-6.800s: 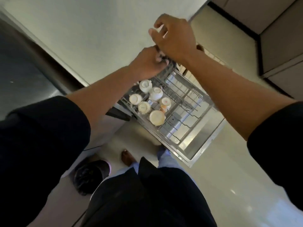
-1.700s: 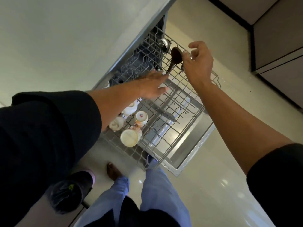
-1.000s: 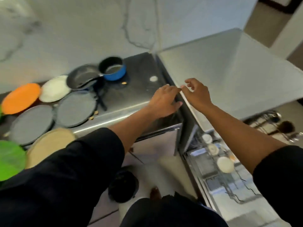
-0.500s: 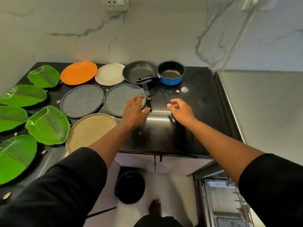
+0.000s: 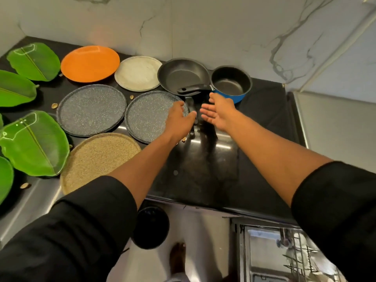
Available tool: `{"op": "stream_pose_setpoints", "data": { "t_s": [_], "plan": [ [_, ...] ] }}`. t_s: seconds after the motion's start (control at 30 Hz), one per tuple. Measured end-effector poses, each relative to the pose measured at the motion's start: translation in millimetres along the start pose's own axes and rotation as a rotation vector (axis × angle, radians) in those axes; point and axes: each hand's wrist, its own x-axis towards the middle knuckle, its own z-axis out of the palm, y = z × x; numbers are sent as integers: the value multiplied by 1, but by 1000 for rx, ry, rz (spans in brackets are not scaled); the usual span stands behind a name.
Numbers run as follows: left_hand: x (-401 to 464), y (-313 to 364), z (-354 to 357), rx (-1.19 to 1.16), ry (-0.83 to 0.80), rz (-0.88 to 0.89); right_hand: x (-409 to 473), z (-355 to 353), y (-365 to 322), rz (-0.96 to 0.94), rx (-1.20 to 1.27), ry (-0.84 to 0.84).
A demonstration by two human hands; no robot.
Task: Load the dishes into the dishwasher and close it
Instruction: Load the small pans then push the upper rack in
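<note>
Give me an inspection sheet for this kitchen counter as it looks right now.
Surface: glossy black stone counter, steel section at left.
Job's things: round orange plate, pale grey plate, two speckled dark grey plates, woven tan round plate, green leaf-shaped plates, black frying pan, blue saucepan with black inside; open dishwasher rack at lower right.
Clutter: small tan scraps between the plates.
Grippers: left hand open over a speckled plate's edge; right hand open, palm up, by the saucepan; neither holds anything.
Cables: nothing seen.
Surroundings: white marble wall, black bin on the floor.
</note>
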Motion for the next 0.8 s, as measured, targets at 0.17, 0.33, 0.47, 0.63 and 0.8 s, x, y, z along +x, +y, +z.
{"op": "stream_pose_setpoints", "data": {
  "t_s": [0.17, 0.33, 0.47, 0.63, 0.8],
  "plan": [
    [10, -5, 6, -33, 5, -44, 39, 10, -7, 125, 158, -19],
    [12, -10, 4, -25, -7, -40, 60, 18, -12, 192, 115, 11],
    [14, -7, 5, 50, -72, -61, 64, 23, -19, 163, 144, 37],
    [17, 8, 13, -49, -128, -172, 56, 15, -23, 76, 309, 85],
    [27, 23, 24, -480, -117, -437, 39, -13, -22, 33, 508, 70]
  ]
}}
